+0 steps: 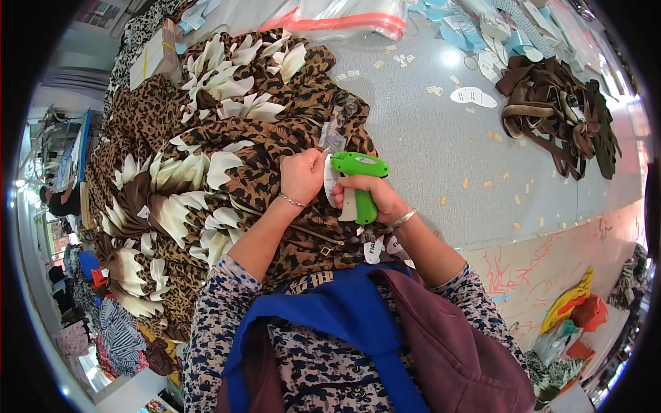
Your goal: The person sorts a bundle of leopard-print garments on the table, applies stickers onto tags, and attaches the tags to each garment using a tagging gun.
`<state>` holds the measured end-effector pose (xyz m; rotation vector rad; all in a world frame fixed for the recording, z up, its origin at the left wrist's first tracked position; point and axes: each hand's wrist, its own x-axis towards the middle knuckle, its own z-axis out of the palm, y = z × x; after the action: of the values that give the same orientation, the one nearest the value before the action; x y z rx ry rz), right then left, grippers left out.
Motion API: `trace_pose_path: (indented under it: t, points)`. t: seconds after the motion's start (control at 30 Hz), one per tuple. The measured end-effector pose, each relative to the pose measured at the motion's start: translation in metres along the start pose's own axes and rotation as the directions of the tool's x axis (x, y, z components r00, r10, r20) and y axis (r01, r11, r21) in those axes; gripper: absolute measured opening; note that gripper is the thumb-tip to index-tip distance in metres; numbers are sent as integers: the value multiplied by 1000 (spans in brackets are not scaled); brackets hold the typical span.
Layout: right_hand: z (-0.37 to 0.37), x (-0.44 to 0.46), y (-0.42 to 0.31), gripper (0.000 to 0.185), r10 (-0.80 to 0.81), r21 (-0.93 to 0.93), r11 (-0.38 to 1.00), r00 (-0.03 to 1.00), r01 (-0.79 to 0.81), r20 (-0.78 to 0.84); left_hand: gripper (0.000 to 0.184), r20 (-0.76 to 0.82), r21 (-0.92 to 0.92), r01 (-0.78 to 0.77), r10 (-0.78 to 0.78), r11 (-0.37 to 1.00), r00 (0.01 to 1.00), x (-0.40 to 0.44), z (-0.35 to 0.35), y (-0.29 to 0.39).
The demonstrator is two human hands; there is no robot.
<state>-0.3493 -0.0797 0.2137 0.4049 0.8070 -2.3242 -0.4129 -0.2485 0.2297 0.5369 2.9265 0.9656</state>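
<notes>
My right hand (377, 195) is wrapped round the handle of a green tagging gun (360, 165), whose tip points left. Close beside the tip, my left hand (303, 176) is closed at the leopard-print garment (258, 168); what its fingers pinch is too small to make out. A white oval tag (329, 182) hangs between the two hands. The garment has large white and cream flower shapes and a zip near its lower edge. More white tags (373, 250) lie by my right wrist.
Brown straps (551, 113) are heaped at the right of the grey table (420, 138). Clear plastic bags (344, 17), a white box (157, 56) and blue paper tags (463, 31) lie along the far side. Small paper bits are scattered across the tabletop. Colourful bags (571, 316) stand below right.
</notes>
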Motion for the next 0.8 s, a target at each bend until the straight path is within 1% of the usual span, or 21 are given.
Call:
trace_pose_path:
  t: [0.07,0.13,0.27,0.33,0.37,0.4,0.43,0.47,0.5,0.53,0.57,0.63,0.67,0.77,0.8]
  points:
    - [3,-1,-1,21,27,12,1000,1000,-27,-4,25,-4,-56,-19,19,998,1000,-2,4,-4]
    - [7,-1,0,22,75,38,996,997,-75,-11,25,-21,-108,5,-7,994,1000,-2,7,-4]
    - [-1,5,5,15,5,43,999,1000,-5,13,22,1,-144,32,-32,989,999,-2,5,-1]
    - [-6,6,8,15,-17,16,1000,1000,17,22,19,-30,-200,80,-88,976,996,-4,9,-1]
    - [-5,5,8,15,-9,37,999,1000,8,9,18,-40,-230,103,-115,968,992,-5,11,-3]
    - [-3,4,6,15,-2,57,998,1000,2,-2,15,-64,-217,58,-74,974,995,-6,13,-8]
    - [-3,3,5,16,5,77,997,1000,-4,-13,18,-35,-245,107,-119,964,992,-6,16,-16]
    - [-8,4,5,17,29,97,995,999,-32,24,18,66,-407,264,-260,875,963,-6,13,-16]
    - [-16,4,5,16,32,120,992,997,-40,70,19,189,-534,416,-376,736,907,-6,12,-15]
    - [-22,5,7,17,35,143,988,992,-52,119,17,244,-663,425,-358,617,901,-6,12,-13]
    - [-20,1,3,17,39,165,984,985,-67,168,17,260,-674,396,-301,624,917,-6,12,-11]
    - [-14,-15,-4,18,34,162,985,992,-53,118,17,285,-698,336,-185,632,941,-4,10,-12]
    - [-7,-23,-11,20,32,158,986,995,-47,94,13,288,-698,335,-180,633,941,-4,7,-5]
    - [-18,-41,-37,26,15,-163,987,999,-8,44,11,119,-544,115,-59,831,991,-9,16,-7]
    - [-21,-52,-49,30,-38,-268,962,998,47,39,11,91,-575,125,-89,809,992,-9,16,-5]
